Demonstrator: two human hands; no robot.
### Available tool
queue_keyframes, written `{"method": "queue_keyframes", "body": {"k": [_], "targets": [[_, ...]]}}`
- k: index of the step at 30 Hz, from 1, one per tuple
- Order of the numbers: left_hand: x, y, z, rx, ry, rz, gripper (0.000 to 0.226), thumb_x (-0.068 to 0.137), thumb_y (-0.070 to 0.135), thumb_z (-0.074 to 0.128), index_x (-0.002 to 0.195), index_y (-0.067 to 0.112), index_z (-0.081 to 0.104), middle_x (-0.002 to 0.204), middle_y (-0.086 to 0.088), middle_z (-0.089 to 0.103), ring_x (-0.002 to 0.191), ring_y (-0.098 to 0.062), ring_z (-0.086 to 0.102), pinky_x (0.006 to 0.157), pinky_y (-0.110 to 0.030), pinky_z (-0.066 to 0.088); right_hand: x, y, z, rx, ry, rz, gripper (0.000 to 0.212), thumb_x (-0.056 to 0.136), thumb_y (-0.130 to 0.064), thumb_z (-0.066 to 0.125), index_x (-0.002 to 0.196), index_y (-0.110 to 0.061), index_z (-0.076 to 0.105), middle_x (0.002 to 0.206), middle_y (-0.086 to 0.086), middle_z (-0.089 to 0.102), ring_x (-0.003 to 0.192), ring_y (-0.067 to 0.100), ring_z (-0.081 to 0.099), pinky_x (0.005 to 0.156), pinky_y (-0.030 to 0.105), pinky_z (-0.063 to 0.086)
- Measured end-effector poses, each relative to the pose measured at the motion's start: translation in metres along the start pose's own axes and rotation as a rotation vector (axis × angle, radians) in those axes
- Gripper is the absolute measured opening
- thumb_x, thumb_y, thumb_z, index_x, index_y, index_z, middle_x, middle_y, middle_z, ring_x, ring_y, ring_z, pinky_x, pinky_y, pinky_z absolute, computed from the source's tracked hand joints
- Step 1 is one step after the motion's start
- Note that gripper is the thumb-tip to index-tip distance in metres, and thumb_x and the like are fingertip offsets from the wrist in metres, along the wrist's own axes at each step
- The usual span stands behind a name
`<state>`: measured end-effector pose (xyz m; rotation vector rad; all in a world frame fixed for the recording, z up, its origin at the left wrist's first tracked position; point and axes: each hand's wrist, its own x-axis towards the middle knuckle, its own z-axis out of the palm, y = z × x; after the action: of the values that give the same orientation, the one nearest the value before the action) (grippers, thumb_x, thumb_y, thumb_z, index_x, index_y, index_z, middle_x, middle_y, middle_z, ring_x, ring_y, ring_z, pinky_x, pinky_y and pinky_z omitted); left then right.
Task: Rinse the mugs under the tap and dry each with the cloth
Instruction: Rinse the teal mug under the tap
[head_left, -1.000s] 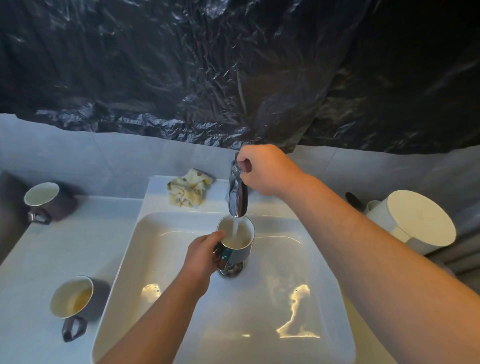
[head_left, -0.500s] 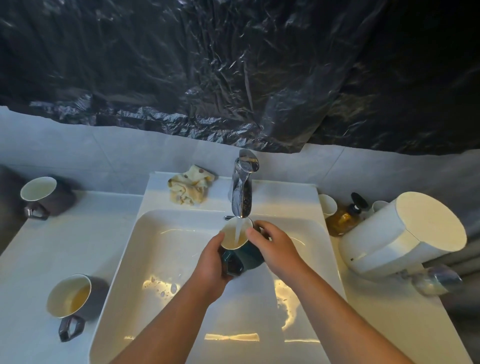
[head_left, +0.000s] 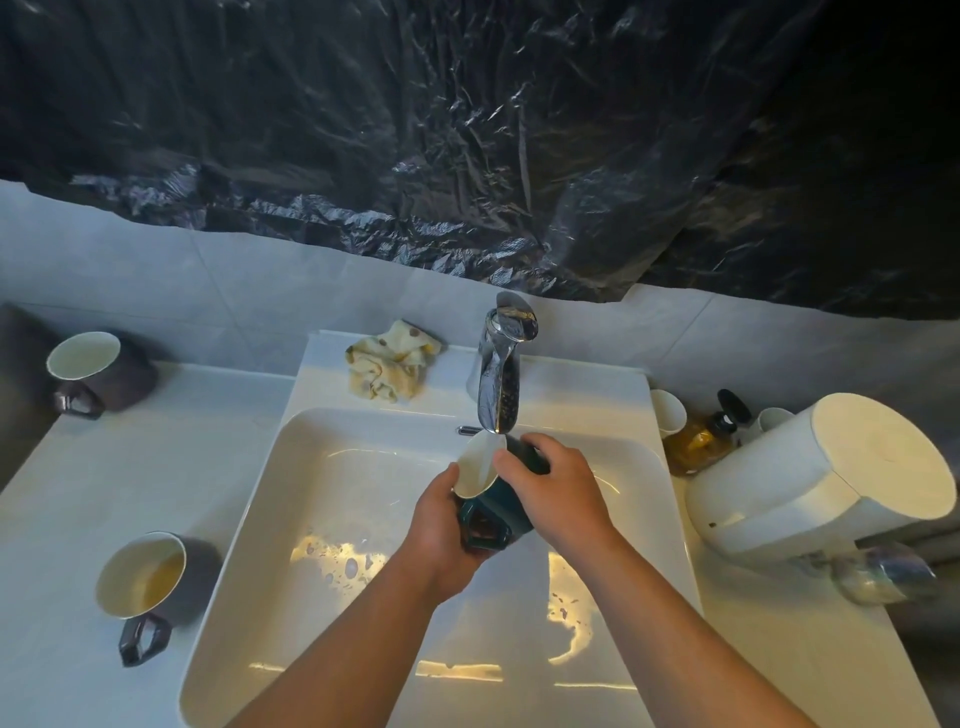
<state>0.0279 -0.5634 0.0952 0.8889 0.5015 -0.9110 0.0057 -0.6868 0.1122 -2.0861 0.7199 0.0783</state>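
**A:** What have the hands got?

**B:** Both are closed on the teal mug (head_left: 498, 506). The left hand (head_left: 441, 530) wraps it from seven o'clock, by the handle. The right hand (head_left: 556, 493) clasps its body from four o'clock, thumb at the rim. The mug is tilted, mouth leftward, just under the tap (head_left: 501, 374) at twelve. I can't tell whether water is running.

**A:** Where's the risk?

**B:** Wet glaze, I'd judge. A slip would drop it into the sink (head_left: 291, 493), where it could chip. The rim also sits close below the spout, so a careless lift could knock it.

**A:** Further out?

**B:** The cloth (head_left: 392, 366) lies on the ledge at eleven. Two mugs stand on the counter: the far mug (head_left: 88, 364) at ten and the near mug (head_left: 143, 577) at eight, which holds brownish liquid. An arm swinging left could tip it.
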Motion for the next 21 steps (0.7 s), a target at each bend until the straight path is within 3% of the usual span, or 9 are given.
{"method": "queue_keyframes", "body": {"k": [5, 7, 9, 10, 13, 15, 21], "targets": [[-0.001, 0.003, -0.003, -0.031, 0.015, -0.031, 0.038, 0.100, 0.043, 0.049, 0.121, 0.013, 0.060, 0.122, -0.023, 0.064, 0.113, -0.039, 0.062, 0.096, -0.053, 0.056, -0.004, 0.002, -0.001, 0.133, -0.040, 0.017, 0.035, 0.090, -0.051, 0.060, 0.120, -0.035, 0.055, 0.117, -0.004, 0.058, 0.105, 0.015, 0.059, 0.074, 0.021, 0.056], [-0.001, 0.008, -0.007, 0.071, 0.036, 0.028, 0.037, 0.097, 0.043, 0.051, 0.117, 0.013, 0.062, 0.118, -0.022, 0.065, 0.109, -0.037, 0.064, 0.096, -0.052, 0.055, -0.004, 0.004, 0.000, 0.279, -0.086, 0.095, 0.029, 0.092, -0.044, 0.059, 0.116, -0.030, 0.053, 0.114, 0.000, 0.060, 0.105, 0.018, 0.060, 0.082, 0.033, 0.058], [-0.001, 0.015, -0.010, 0.217, 0.083, 0.103, 0.034, 0.098, 0.043, 0.052, 0.113, 0.014, 0.063, 0.114, -0.019, 0.065, 0.103, -0.033, 0.065, 0.086, -0.047, 0.057, -0.001, 0.007, 0.002, 0.404, -0.114, 0.160, 0.020, 0.089, -0.039, 0.056, 0.103, -0.025, 0.057, 0.108, 0.007, 0.063, 0.101, 0.024, 0.061, 0.093, 0.049, 0.053], [-0.001, 0.018, -0.011, 0.306, 0.119, 0.150, 0.031, 0.099, 0.043, 0.053, 0.111, 0.016, 0.062, 0.113, -0.017, 0.065, 0.100, -0.030, 0.065, 0.081, -0.043, 0.057, 0.000, 0.007, 0.002, 0.429, -0.124, 0.175, 0.014, 0.091, -0.034, 0.054, 0.099, -0.024, 0.060, 0.107, 0.010, 0.065, 0.100, 0.026, 0.062, 0.095, 0.051, 0.052], [0.001, 0.025, -0.017, 0.479, 0.233, 0.272, 0.038, 0.094, 0.039, 0.065, 0.120, 0.015, 0.052, 0.115, -0.015, 0.063, 0.093, -0.020, 0.063, 0.071, -0.034, 0.051, 0.001, 0.005, 0.006, 0.432, -0.177, 0.216, 0.023, 0.102, -0.019, 0.044, 0.097, -0.023, 0.065, 0.109, 0.013, 0.069, 0.097, 0.027, 0.064, 0.089, 0.040, 0.052], [-0.002, 0.028, -0.016, 0.489, 0.258, 0.320, 0.045, 0.092, 0.033, 0.071, 0.124, 0.015, 0.045, 0.109, -0.010, 0.062, 0.089, -0.017, 0.064, 0.065, -0.029, 0.050, 0.001, 0.005, 0.009, 0.449, -0.207, 0.235, 0.027, 0.104, -0.016, 0.039, 0.101, -0.022, 0.065, 0.110, 0.015, 0.070, 0.098, 0.030, 0.066, 0.089, 0.040, 0.054], [-0.006, 0.029, -0.012, 0.603, 0.318, 0.428, 0.057, 0.085, 0.031, 0.080, 0.125, 0.019, 0.041, 0.112, -0.007, 0.058, 0.096, -0.022, 0.067, 0.075, -0.028, 0.058, 0.002, 0.002, 0.010, 0.541, -0.234, 0.291, 0.025, 0.105, -0.010, 0.034, 0.105, -0.021, 0.057, 0.092, 0.004, 0.064, 0.086, 0.022, 0.066, 0.086, 0.038, 0.056]]}}
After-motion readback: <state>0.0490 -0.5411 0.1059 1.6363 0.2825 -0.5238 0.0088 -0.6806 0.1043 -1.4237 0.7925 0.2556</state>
